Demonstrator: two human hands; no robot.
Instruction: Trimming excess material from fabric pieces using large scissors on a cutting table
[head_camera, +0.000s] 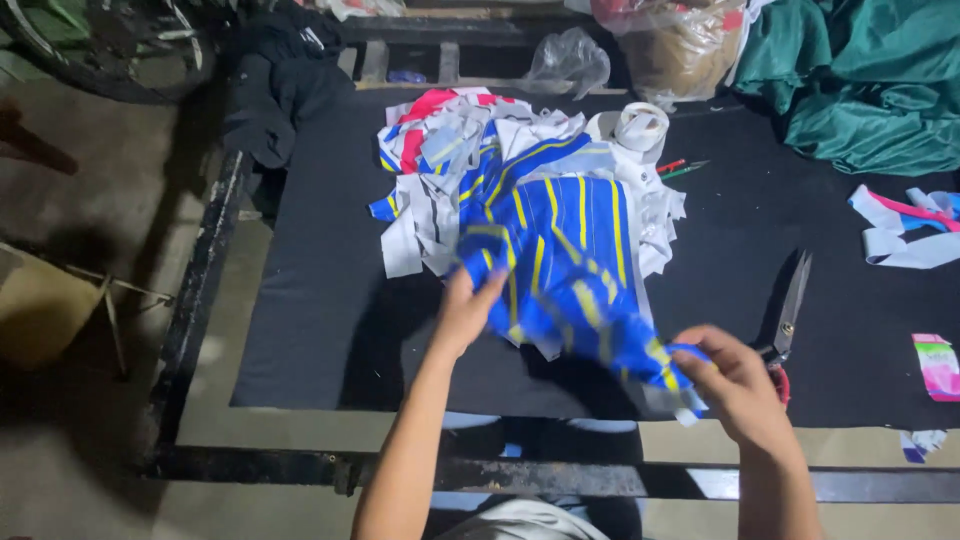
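A black cloth-covered worktable (330, 300) fills most of the head view, set in a dark metal frame (200, 270). At the far right corner lies a heap of dark green fabric (860, 80), and behind the table sits a clear plastic bag (680, 45) stuffed with brownish material, with a smaller crumpled clear bag (568, 60) beside it. A black garment (280, 80) hangs over the far left corner.

In the middle of the table is a pile of fabric offcuts (470, 160), white, grey, red and blue, and on its near side lies the blue fabric piece with yellow stripes (570, 250), stretching from the pile toward the table's near edge.

The left hand (465, 310) rests on the left edge of the blue striped piece, fingers bent around the cloth in a loose grasp. The right hand (735, 385) is closed in a pinch on the near right corner of the same piece, lifting it slightly off the table.

Just beside the right hand lie large scissors (790, 305) with red handles, blades pointing away. Further back a roll of white tape (640, 125) touches the pile, and near it lie a red and a green pen (682, 168). At the right edge are loose strips (905, 235) and a small pink and green scrap (937, 365).
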